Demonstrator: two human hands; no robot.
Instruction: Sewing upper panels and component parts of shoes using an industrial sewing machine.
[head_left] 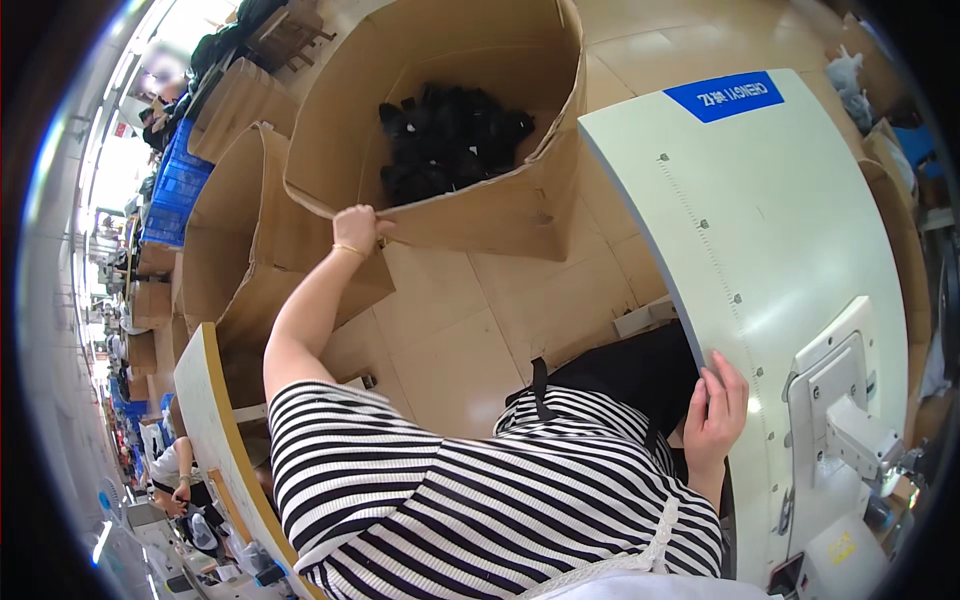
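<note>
My left hand [357, 228] is closed around the near rim of a large open cardboard box [480, 225], its arm stretched out from a striped sleeve. A heap of black fabric pieces [450, 140], with a few small white spots, lies in the bottom of that box. My right hand [712, 415] rests on the edge of a pale sewing machine table [690, 200], its fingers extended and nothing held in them. Part of the sewing machine [855, 430] shows on that table at the far right.
A second cardboard box [235, 230] stands open to the left of the first. Near my left side is another table with a yellow edge [225, 430]. Blue crates [180, 185] stand farther left. Another person's hand [181, 492] shows at lower left. The floor [450, 320] is tiled.
</note>
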